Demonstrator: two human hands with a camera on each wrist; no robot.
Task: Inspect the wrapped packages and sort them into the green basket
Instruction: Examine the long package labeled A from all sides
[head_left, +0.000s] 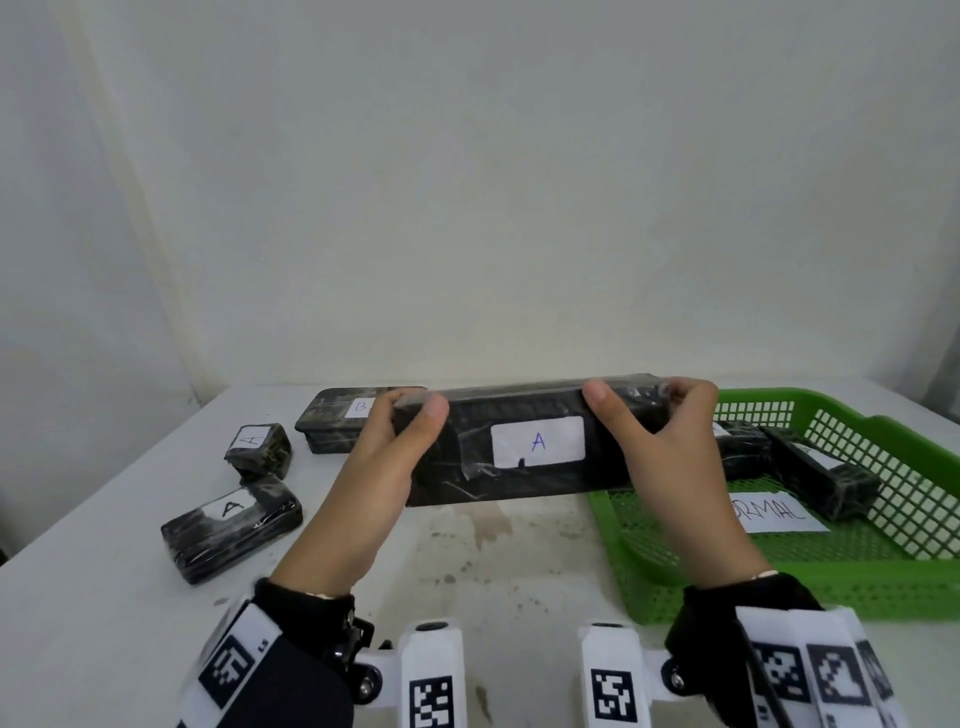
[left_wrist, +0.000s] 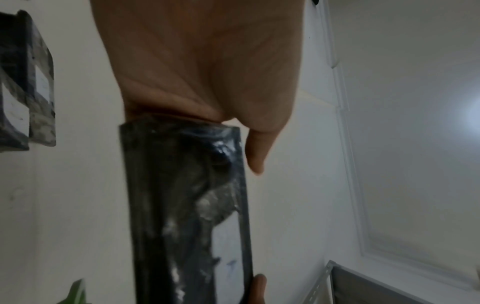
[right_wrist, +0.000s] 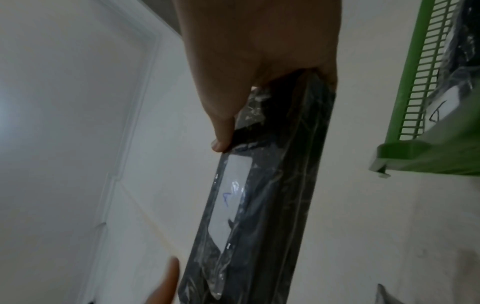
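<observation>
Both hands hold a long black wrapped package (head_left: 524, 447) above the table, its white label marked "A" facing me. My left hand (head_left: 400, 447) grips its left end, thumb on the front face. My right hand (head_left: 654, 431) grips the right end the same way. In the left wrist view the package (left_wrist: 182, 205) runs down from my left hand (left_wrist: 207, 92). In the right wrist view the package (right_wrist: 259, 195) hangs below my right hand (right_wrist: 254, 61). The green basket (head_left: 883, 577) sits at the right and holds wrapped packages (head_left: 826, 473) and a paper slip (head_left: 774, 512).
On the white table (head_left: 493, 561) at the left lie a flat package marked "A" (head_left: 231, 525), a small cube marked "A" (head_left: 257, 447) and a long package marked "B" (head_left: 343, 421). A white wall rises behind the table. The basket's corner (right_wrist: 405, 152) shows beside my right hand.
</observation>
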